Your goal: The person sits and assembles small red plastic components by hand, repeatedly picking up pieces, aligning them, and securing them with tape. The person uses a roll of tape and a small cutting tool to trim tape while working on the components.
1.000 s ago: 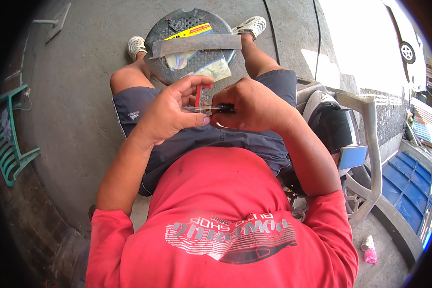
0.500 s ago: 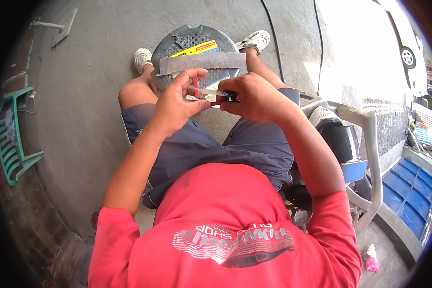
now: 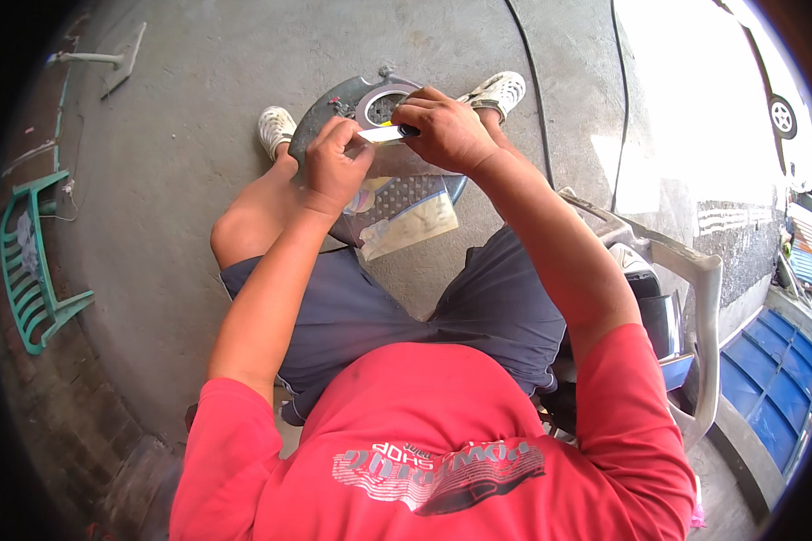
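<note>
My right hand (image 3: 442, 132) is closed around the black handle of a knife (image 3: 383, 134), whose pale, bright blade points left. At the blade's far end are the fingertips of my left hand (image 3: 336, 167), bent and pressed together; what they pinch is hidden. Both hands are over a round dark stool (image 3: 311, 131) with a perforated top. A translucent plastic strip (image 3: 401, 162) shows below the blade. Nearer me, a cream-coloured sheet (image 3: 415, 225) with a blue edge overhangs the stool's near side. Behind my hands a ring-shaped roll of tape (image 3: 364, 110) rests on the stool.
My legs straddle the stool, with white clogs (image 3: 275, 131) beyond it. A green plastic chair (image 3: 36, 261) lies at the left. At the right stands a pale chair with an armrest (image 3: 708, 316). Dark cables (image 3: 537, 99) cross the concrete floor, and a car wheel (image 3: 782, 117) shows far right.
Both hands have moved up and away from me, and my left fingers have closed in on the blade. The tape roll and cream sheet now show; the red piece between my hands is out of sight.
</note>
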Demonstrator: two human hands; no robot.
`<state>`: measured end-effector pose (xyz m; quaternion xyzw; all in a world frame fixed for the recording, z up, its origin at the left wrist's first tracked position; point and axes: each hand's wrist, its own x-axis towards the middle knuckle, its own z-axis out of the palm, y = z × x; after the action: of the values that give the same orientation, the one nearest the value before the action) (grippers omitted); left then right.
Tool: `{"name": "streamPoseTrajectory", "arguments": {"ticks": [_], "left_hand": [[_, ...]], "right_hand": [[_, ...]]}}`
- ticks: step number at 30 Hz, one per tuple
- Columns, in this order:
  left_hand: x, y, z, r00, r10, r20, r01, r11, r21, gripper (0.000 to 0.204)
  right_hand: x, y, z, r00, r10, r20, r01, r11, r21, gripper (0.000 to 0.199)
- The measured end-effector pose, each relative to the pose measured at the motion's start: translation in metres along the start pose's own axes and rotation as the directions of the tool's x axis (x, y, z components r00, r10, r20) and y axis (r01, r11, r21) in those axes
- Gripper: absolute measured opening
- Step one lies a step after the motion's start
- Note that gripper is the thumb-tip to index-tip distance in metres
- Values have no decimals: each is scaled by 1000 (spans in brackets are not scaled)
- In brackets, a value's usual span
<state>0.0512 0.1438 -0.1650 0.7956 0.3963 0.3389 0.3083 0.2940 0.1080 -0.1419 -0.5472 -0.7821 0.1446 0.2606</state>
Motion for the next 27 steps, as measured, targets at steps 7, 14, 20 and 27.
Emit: {"name": "streamPoseTrajectory", "arguments": {"ticks": [7, 14, 20, 27], "left_hand": [[-29, 13, 4, 967, 206, 152, -234, 950, 206, 24], [-56, 25, -2, 950, 173, 259, -255, 910, 327, 39], [-63, 23, 1, 942, 206, 263, -302, 861, 409, 40], [-63, 21, 2, 948, 205, 244, -288, 879, 380, 38]], "right_hand": [[-40, 12, -8, 971, 137, -198, -138, 990, 9, 33], [-73, -54, -40, 657, 685, 317, -737, 495, 460, 38], [-79, -77, -15, 867, 438, 238, -465, 883, 70, 32], [-56, -77, -5, 855, 393, 339, -364, 920, -147, 18]]}}
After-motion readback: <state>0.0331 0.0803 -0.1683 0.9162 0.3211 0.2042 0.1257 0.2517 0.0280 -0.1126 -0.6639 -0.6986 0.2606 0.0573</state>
